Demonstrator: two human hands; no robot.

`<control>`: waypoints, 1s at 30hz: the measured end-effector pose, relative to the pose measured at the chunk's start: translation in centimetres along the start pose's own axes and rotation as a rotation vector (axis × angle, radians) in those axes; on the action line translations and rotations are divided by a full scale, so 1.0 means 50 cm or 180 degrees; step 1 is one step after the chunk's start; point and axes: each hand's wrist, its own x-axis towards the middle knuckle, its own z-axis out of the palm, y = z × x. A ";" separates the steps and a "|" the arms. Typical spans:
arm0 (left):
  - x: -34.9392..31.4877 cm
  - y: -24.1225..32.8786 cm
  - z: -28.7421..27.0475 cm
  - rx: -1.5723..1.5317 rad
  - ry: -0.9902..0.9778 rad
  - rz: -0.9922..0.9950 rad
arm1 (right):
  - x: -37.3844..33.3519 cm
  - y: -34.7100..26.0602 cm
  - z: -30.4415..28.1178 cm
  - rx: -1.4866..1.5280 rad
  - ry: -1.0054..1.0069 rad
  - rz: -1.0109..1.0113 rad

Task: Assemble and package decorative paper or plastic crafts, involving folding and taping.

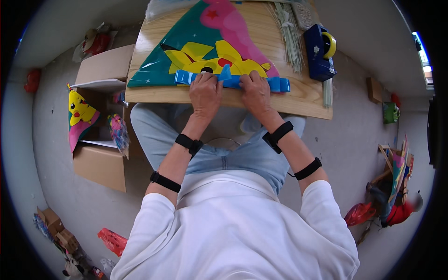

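A triangular kite sheet point(191, 39), green and pink with a yellow cartoon figure, lies on the wooden table with its wide edge toward me. Across that edge runs a shiny blue plastic ribbon point(280, 85), looped or folded at both ends, with a small blue tip standing up near its middle. My left hand point(205, 94) is closed on the ribbon left of centre. A short way to its right, my right hand point(256, 91) grips the same ribbon, fingers bent down onto it. My fingers hide part of the ribbon and the sheet under it.
At the table's point(298, 105) right side stand a dark blue tape dispenser point(318, 53) with yellow tape and a bundle of thin pale rods point(288, 39). An open cardboard box point(100, 161) on the left holds colourful pieces. Far right, another person point(396, 212) sits by a similar sheet.
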 end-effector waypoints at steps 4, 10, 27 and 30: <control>0.000 -0.002 0.002 -0.0158 0.0092 -0.0025 | 0.000 0.003 -0.003 0.0245 -0.0088 0.0168; 0.003 -0.008 0.005 -0.0374 0.0124 -0.0298 | 0.000 0.008 -0.002 0.0432 -0.0019 0.0104; 0.022 -0.066 -0.052 0.0193 0.0267 -0.0906 | -0.001 0.007 -0.004 0.0554 -0.0055 0.0143; 0.020 -0.068 -0.052 0.0325 0.0211 -0.0888 | -0.002 0.006 -0.006 0.0563 -0.0045 0.0121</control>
